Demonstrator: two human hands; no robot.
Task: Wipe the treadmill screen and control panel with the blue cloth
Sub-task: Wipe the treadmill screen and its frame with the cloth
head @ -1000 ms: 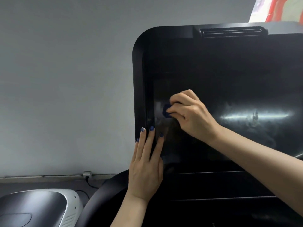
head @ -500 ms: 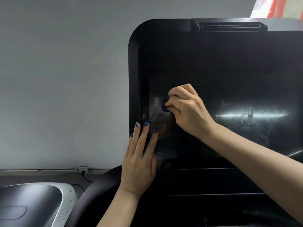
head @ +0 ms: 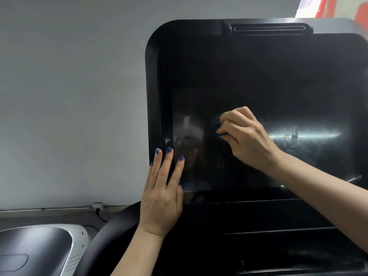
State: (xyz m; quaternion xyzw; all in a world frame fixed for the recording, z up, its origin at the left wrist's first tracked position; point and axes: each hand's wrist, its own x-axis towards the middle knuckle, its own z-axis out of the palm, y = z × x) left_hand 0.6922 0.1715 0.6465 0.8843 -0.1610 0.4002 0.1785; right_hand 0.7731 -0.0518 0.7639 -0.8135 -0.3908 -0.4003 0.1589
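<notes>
With the blue cloth (head: 216, 127) bunched small in the right hand (head: 245, 138) and the left hand (head: 161, 196) laid flat, streaks may be left on the screen (head: 258, 156).

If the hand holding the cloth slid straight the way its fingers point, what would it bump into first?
Probably only more screen, then the frame at its left edge. The right hand points left, passing above the left hand, I think.

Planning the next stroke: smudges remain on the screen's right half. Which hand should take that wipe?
Right. The right hand already grips the blue cloth against the screen, next to the smudges. The left hand lies flat at the screen's left edge, bracing it, without a cloth.
</notes>
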